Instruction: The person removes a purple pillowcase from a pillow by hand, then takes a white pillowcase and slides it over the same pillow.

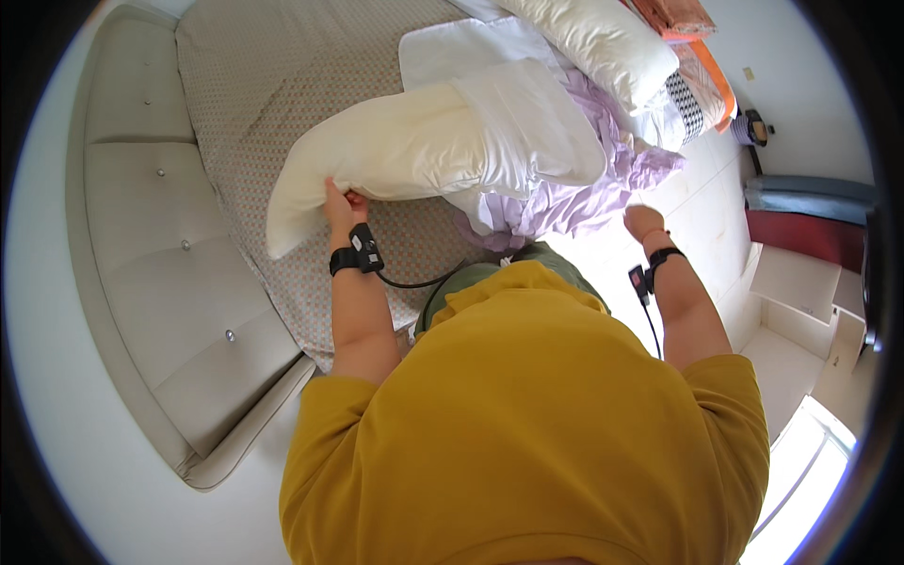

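A cream-white pillow (381,145) lies on the bed, its right part inside a white pillowcase (540,134). My left hand (345,205) grips the pillow's near edge toward its uncovered left end, thumb on top. Apart from the pillowcase, my right hand (644,222) hangs in the air to its right, over the bright floor. Its fingers look curled, but their tips are hidden and I see nothing held. Crumpled lilac fabric (558,212) lies under and beside the pillowcase. Behind the pillow lies another flat white cloth (473,49).
The patterned bed sheet (282,92) meets a padded beige headboard (162,233) on the left. A second white pillow (600,49) and folded orange textiles (678,18) lie at the far right. A pale cabinet (794,282) stands right of me. Cables run from both wrist straps.
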The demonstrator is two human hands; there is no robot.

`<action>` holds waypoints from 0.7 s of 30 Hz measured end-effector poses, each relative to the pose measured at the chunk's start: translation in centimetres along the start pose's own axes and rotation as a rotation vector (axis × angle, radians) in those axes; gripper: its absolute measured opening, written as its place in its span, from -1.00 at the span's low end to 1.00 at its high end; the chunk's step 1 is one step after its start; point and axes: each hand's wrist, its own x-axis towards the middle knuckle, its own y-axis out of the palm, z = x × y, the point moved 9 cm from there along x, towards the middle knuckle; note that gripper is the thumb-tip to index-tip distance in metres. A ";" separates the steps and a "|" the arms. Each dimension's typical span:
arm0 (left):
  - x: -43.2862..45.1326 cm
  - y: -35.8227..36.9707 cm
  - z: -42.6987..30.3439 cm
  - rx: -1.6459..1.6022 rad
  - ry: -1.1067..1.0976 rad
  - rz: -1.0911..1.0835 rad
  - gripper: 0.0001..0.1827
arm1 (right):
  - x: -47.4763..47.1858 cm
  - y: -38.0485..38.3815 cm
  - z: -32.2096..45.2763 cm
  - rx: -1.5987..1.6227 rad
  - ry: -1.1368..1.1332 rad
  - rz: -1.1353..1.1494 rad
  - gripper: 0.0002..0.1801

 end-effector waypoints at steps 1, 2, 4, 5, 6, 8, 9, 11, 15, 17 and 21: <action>-0.5 -1.2 1.2 0.124 -0.109 -0.091 -0.74 | 0.2 -1.5 1.5 0.107 -0.054 -0.052 -0.71; -1.5 -1.5 2.7 0.282 -0.188 -0.060 -0.73 | 1.0 -2.9 3.2 0.262 -0.079 -0.112 -0.71; -4.5 1.1 6.2 0.650 -0.381 0.078 -0.75 | 4.6 -3.4 4.6 0.518 -0.164 -0.456 -0.65; -6.1 1.6 7.0 0.847 -0.480 0.141 -0.77 | 6.0 -4.5 6.6 0.847 -0.098 -0.317 -0.60; -6.3 2.1 7.1 0.855 -0.479 0.133 -0.77 | 6.6 -6.2 8.7 1.164 0.009 -0.217 -0.52; -6.9 7.4 8.7 1.268 -0.353 0.665 -0.76 | 8.3 -6.7 10.7 1.245 0.123 -0.123 -0.37; -6.2 10.2 7.7 1.403 -0.094 0.626 -0.73 | 8.8 -7.7 11.6 1.060 0.086 -0.151 -0.29; -5.8 15.9 6.7 1.468 0.356 0.687 -0.67 | 9.2 -7.5 14.5 0.692 -0.170 -0.164 -0.28; -3.0 22.5 9.0 1.730 0.869 0.847 -0.57 | 5.0 -4.8 17.4 0.372 -0.265 0.080 -0.52; -0.9 23.4 8.9 1.849 0.886 0.736 -0.56 | 2.2 -4.6 17.7 0.327 -0.319 0.127 -0.54; -0.1 20.4 10.4 2.164 0.608 0.489 -0.66 | 0.7 -2.8 14.3 0.552 -0.418 0.089 -0.45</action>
